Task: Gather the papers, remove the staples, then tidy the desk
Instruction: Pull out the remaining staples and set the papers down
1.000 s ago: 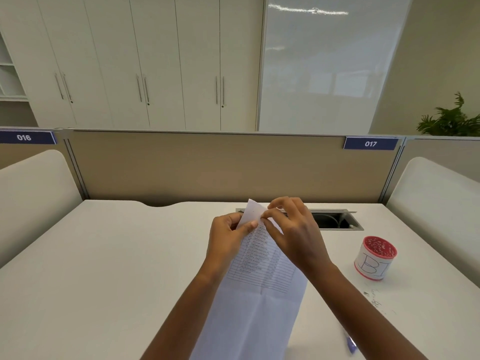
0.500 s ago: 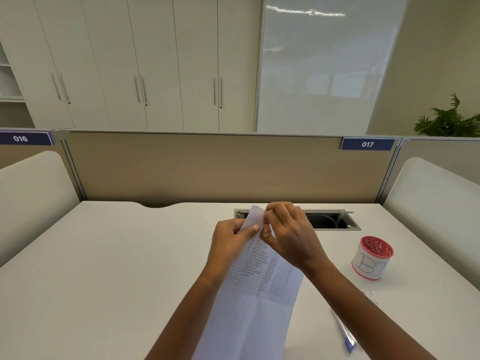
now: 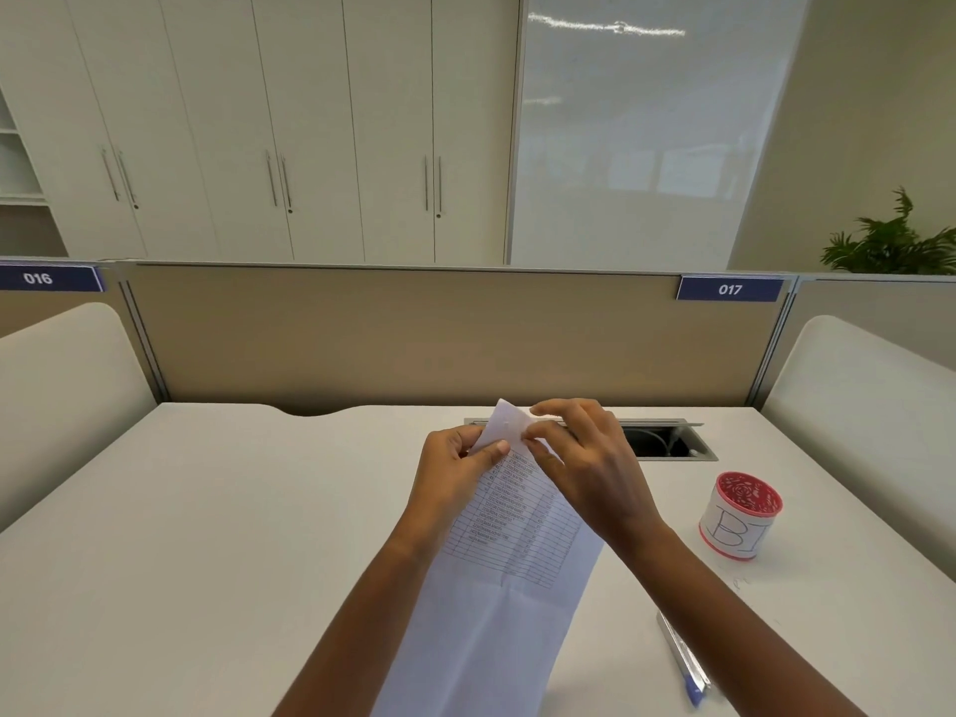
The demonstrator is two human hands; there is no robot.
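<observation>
Above smooth white desk (image 3: pixel 207 535), both hands pinching creased papers (image 3: pixel 507 602)

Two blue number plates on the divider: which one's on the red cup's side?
The 017 plate, at the right end, same side as the red cup; the 016 plate is far left.

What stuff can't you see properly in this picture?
Head view only.
Any staple: hidden by right hand and left hand pinching the corner of the papers.
Printed rows on the papers: too small to read.
Near end of the papers: cut off by the bottom edge.
</observation>
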